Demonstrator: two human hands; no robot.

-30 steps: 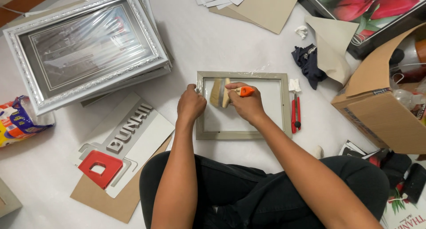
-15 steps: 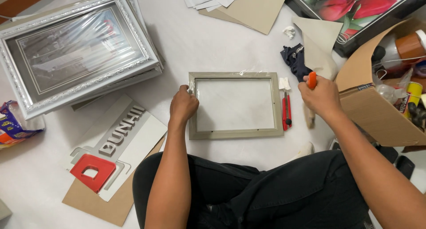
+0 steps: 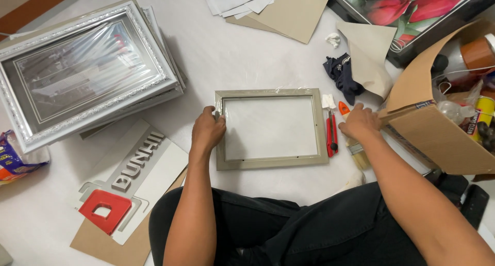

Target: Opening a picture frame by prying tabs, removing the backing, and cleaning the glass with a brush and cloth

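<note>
Left hand [image 3: 207, 132] grips the left edge of the grey picture frame [image 3: 271, 162], which lies flat on the white surface [image 3: 242, 60] in front of the person. Right hand [image 3: 359, 122] rests on an orange-handled brush [image 3: 352, 140] just right of the frame — fingers curled, grip unclear. Red utility knife [image 3: 330, 133] lies between frame and brush; cardboard box [image 3: 438, 137] beside the right hand.

Surface: white floor [image 3: 242, 54], perhaps sheeted
On it: grey frame [image 3: 271, 164], silver frames [image 3: 87, 70], cardboard box [image 3: 438, 137], red cutter [image 3: 330, 134]
</note>
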